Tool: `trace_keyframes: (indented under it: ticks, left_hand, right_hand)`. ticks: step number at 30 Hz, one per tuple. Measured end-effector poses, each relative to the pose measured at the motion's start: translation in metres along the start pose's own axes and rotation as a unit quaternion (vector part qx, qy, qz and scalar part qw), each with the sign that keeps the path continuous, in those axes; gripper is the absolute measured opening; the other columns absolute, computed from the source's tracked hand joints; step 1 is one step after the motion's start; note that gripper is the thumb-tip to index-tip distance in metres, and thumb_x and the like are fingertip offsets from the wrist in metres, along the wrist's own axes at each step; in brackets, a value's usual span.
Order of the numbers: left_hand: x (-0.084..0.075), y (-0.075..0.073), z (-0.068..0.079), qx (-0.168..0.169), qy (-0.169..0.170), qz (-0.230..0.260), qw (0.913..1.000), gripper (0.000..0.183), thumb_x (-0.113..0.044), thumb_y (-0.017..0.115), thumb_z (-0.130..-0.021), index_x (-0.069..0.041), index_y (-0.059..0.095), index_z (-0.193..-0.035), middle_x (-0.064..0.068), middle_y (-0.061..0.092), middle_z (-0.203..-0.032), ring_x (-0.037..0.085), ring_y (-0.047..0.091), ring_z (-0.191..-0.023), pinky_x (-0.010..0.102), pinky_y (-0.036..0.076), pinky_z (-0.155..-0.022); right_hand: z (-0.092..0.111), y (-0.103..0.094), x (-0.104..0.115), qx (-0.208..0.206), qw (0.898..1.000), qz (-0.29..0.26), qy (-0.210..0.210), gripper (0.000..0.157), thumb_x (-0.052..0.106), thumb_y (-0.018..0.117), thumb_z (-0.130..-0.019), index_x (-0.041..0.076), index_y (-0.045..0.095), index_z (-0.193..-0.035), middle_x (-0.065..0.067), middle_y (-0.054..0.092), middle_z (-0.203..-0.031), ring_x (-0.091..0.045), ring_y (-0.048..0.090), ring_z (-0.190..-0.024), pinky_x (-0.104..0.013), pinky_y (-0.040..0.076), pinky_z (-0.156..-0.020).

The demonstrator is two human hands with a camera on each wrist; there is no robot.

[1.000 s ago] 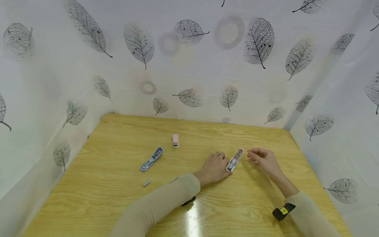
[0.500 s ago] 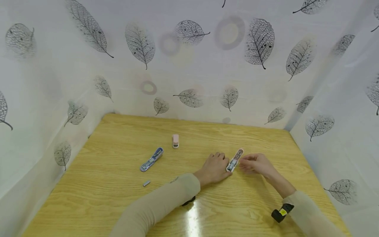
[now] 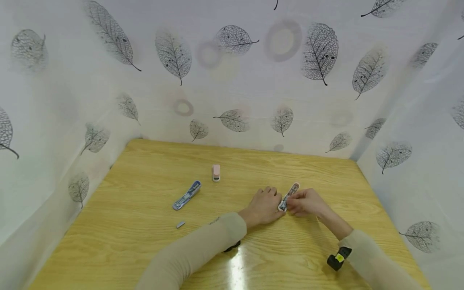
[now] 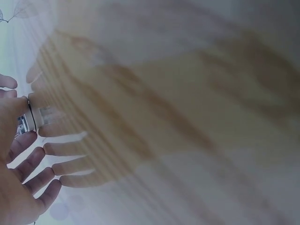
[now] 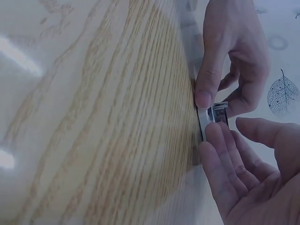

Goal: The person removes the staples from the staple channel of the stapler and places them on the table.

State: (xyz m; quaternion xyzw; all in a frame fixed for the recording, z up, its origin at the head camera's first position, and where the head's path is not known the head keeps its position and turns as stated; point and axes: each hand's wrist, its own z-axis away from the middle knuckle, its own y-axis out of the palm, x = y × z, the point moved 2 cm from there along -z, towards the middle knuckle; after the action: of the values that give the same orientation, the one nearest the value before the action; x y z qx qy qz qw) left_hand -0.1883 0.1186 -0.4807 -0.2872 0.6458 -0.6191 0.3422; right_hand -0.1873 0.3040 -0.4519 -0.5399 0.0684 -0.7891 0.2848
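Observation:
An opened pink-and-white stapler (image 3: pixel 293 190) lies on the table, its metal inside facing up. My left hand (image 3: pixel 265 205) grips its near end between thumb and index finger, also seen in the right wrist view, where the metal end of the stapler (image 5: pixel 219 111) shows. My right hand (image 3: pixel 306 202) reaches in from the right and covers part of the stapler's middle. In the right wrist view, the fingertips of my right hand (image 5: pixel 248 173) rest against the stapler's side, with the thumb held apart. In the left wrist view, the stapler (image 4: pixel 29 119) shows between the left hand's (image 4: pixel 21 173) thumb and index finger.
An opened blue stapler (image 3: pixel 187 195) lies left of my hands on the wooden table (image 3: pixel 145 249). Behind it stands a small pink stapler (image 3: pixel 216 172). A short grey strip of staples (image 3: pixel 180 224) lies nearer to me. Leaf-patterned sheets (image 3: pixel 232 80) enclose the back and sides.
My right hand has moved left from beside the stapler until its fingers overlap the stapler's middle. The left hand has kept its hold in place.

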Motion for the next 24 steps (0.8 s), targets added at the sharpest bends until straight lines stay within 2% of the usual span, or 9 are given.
trace_keyframes:
  ticks: [6,14,24]
  left_hand:
    - [-0.0008,0.0008,-0.0001,0.01,-0.002,-0.006,0.9999,0.052,-0.063,0.056,-0.102,-0.023,0.064,-0.133,-0.002,0.064,-0.129,0.015,0.06,-0.12,0.035,0.053,-0.1]
    - [-0.0021,-0.0006,-0.0001,0.014,-0.003,-0.007,0.9999,0.052,-0.063,0.055,-0.103,-0.023,0.063,-0.135,-0.002,0.064,-0.13,0.016,0.059,-0.121,0.036,0.053,-0.101]
    - [-0.0027,-0.0011,0.0004,0.013,-0.004,-0.015,0.9998,0.054,-0.064,0.055,-0.103,-0.023,0.063,-0.136,-0.002,0.064,-0.133,0.016,0.059,-0.122,0.036,0.052,-0.102]
  right_hand:
    - [-0.0013,0.0027,0.001,-0.002,0.999,0.038,-0.012,0.039,0.017,0.066,-0.104,-0.015,0.067,-0.126,-0.013,0.08,-0.096,-0.015,0.076,-0.076,-0.032,0.065,-0.067]
    - [-0.0048,0.0057,0.004,0.0,0.998,0.055,-0.004,0.033,0.015,0.068,-0.103,-0.012,0.072,-0.12,-0.009,0.081,-0.088,-0.013,0.075,-0.071,-0.03,0.064,-0.065]
    - [-0.0012,0.0072,0.0034,-0.004,1.0,0.027,-0.003,0.029,0.014,0.071,-0.101,-0.012,0.072,-0.115,-0.006,0.08,-0.085,-0.012,0.074,-0.071,-0.03,0.064,-0.066]
